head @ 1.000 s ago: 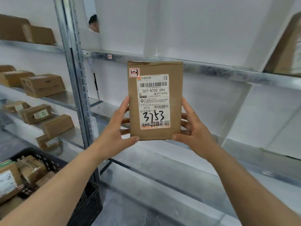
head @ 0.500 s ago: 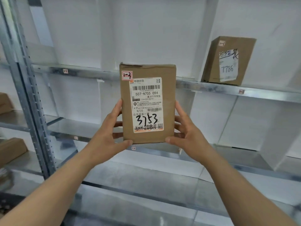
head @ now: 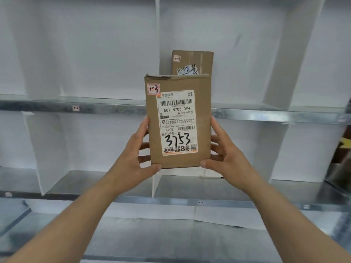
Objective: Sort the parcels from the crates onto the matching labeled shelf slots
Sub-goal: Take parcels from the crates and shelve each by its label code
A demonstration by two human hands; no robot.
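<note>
I hold a brown cardboard parcel [head: 204, 120] upright in front of me, centre of view. It bears a small red sticker marked "1-3" and a white label with "3753" handwritten. My left hand [head: 133, 164] grips its lower left edge, thumb under the bottom. My right hand [head: 228, 158] grips the lower right edge the same way. Behind it on the upper metal shelf [head: 106, 107] stands a second brown parcel [head: 201, 59], its lower half hidden by mine.
White dividers [head: 279, 54] split the shelves into slots. A small slot tag [head: 76, 108] sits on the upper shelf's front edge at left, another tag [head: 201, 202] on the lower shelf edge [head: 171, 200]. Dark and yellow objects [head: 343, 158] show at the right edge.
My view has swung right along the shelving; the left rack and crate left the frame. The parcel stays in both hands, and the shelved parcel now stands directly behind it.
</note>
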